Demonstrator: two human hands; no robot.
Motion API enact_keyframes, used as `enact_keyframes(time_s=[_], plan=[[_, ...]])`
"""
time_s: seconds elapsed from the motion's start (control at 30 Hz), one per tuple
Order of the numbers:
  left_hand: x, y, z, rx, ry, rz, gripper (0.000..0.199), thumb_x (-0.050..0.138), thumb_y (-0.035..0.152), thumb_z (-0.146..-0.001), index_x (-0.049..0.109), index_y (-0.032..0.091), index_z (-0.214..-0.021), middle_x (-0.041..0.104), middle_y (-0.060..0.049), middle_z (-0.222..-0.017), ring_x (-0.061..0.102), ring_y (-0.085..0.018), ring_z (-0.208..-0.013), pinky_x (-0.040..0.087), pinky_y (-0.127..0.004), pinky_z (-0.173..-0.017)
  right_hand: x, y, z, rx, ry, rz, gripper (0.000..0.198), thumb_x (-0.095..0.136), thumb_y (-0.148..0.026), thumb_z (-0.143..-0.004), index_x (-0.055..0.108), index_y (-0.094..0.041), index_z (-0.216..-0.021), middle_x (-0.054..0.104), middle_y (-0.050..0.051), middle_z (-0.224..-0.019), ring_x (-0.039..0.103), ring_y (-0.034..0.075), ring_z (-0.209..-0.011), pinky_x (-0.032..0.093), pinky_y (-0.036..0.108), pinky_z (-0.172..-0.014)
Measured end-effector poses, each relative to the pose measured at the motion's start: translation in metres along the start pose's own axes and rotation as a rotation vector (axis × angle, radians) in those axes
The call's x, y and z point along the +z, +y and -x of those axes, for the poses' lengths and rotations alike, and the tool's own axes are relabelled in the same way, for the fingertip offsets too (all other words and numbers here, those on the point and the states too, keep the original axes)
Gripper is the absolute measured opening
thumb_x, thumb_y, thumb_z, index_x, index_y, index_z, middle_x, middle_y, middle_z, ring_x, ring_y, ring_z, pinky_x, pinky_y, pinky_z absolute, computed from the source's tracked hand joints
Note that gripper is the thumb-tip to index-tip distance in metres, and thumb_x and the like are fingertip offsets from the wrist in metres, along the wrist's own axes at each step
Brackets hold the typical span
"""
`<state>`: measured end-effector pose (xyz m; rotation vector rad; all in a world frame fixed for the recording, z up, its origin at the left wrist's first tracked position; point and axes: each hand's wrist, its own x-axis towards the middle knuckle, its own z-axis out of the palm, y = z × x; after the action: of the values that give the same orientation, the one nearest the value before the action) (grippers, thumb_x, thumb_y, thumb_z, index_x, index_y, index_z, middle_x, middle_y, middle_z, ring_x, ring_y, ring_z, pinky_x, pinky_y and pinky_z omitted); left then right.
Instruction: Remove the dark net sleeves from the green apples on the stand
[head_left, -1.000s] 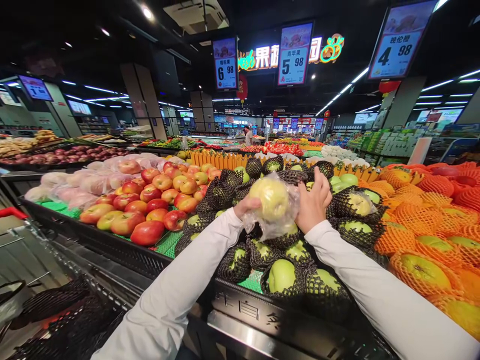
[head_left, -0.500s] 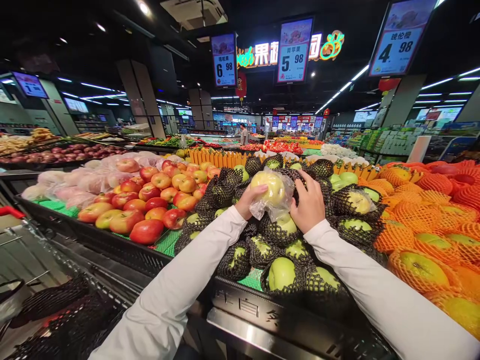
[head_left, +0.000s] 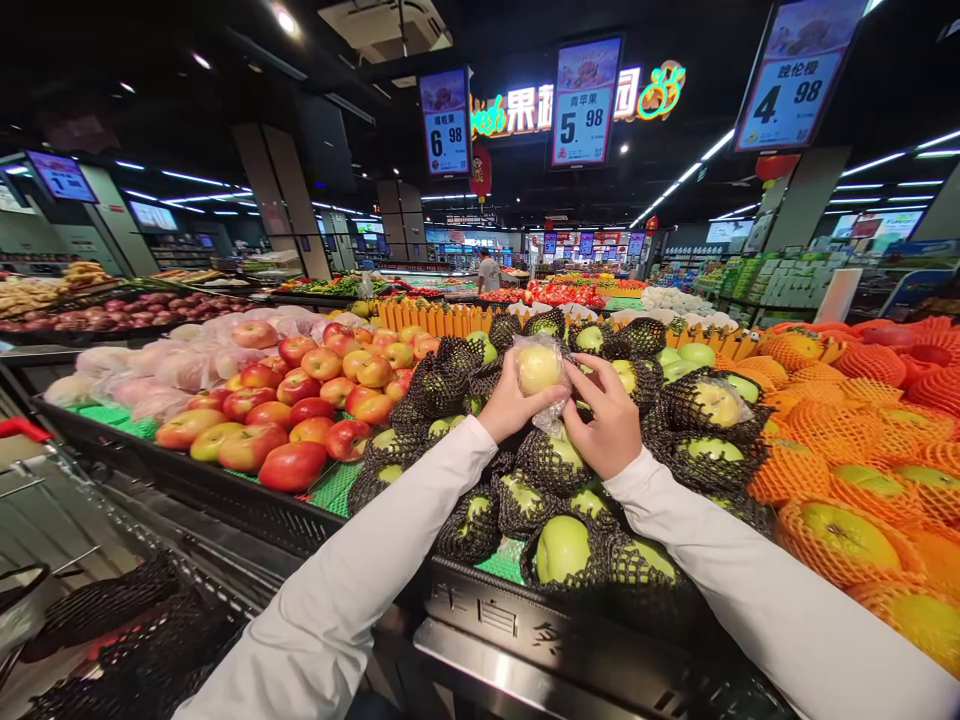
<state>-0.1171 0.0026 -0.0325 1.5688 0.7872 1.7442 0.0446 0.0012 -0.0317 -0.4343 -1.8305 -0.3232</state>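
Note:
A pale yellow apple (head_left: 538,368) in clear plastic wrap is held up above the stacked fruit. My left hand (head_left: 511,402) is closed around its left and lower side, the thumb lying across the front. On the other side, my right hand (head_left: 606,412) pinches the loose plastic wrap (head_left: 553,412) with bent fingers; part of its grip is hidden. Below both hands lie green apples (head_left: 562,548) in black foam nets (head_left: 471,528), several of them packed close together. Another plastic-wrapped yellow fruit (head_left: 718,402) rests in a net to the right.
Red apples (head_left: 294,458) fill the left of the display, with bagged pale fruit (head_left: 150,375) beyond. Orange-netted fruit (head_left: 847,535) is heaped at right. A black crate edge (head_left: 517,615) runs along the front. A cart (head_left: 52,500) stands at lower left. Price screens (head_left: 586,105) hang overhead.
My left hand has turned, bringing its thumb lower across the apple. My right hand has moved left and its fingers have closed in on the wrap.

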Motion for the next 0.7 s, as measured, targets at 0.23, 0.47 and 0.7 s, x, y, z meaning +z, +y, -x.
enact_keyframes(time_s=[0.23,0.47,0.7], plan=[[-0.002,-0.008,0.001,0.147,-0.008,-0.191,0.095,0.083,0.044,-0.071,0.022,0.023,-0.141,0.043,-0.016,-0.139,0.046,-0.029,-0.133,0.035,-0.047,-0.116,-0.003,0.001,-0.002,-0.06,-0.03,-0.061,0.044,0.052,-0.006,-0.086,0.065,-0.02,-0.125,0.064,0.013,-0.121,0.067,0.024,-0.1,0.06,0.043,-0.088],[-0.008,-0.001,0.002,0.29,-0.075,-0.351,0.086,0.077,0.031,-0.071,0.023,0.021,-0.137,0.038,-0.018,-0.14,0.049,-0.03,-0.129,0.039,-0.049,-0.112,-0.007,-0.008,-0.004,0.054,-0.026,-0.281,0.053,0.054,-0.002,-0.082,0.056,-0.025,-0.129,0.064,0.008,-0.114,0.066,0.019,-0.094,0.063,0.033,-0.077],[-0.01,0.006,0.002,0.293,-0.066,-0.499,0.089,0.076,0.028,-0.073,0.018,0.019,-0.14,0.055,-0.014,-0.12,0.062,-0.023,-0.099,0.051,-0.045,-0.094,-0.009,-0.017,-0.005,-0.066,0.008,-0.26,0.061,0.05,0.0,-0.082,0.051,-0.027,-0.137,0.07,0.005,-0.107,0.067,0.02,-0.093,0.059,0.037,-0.085]])
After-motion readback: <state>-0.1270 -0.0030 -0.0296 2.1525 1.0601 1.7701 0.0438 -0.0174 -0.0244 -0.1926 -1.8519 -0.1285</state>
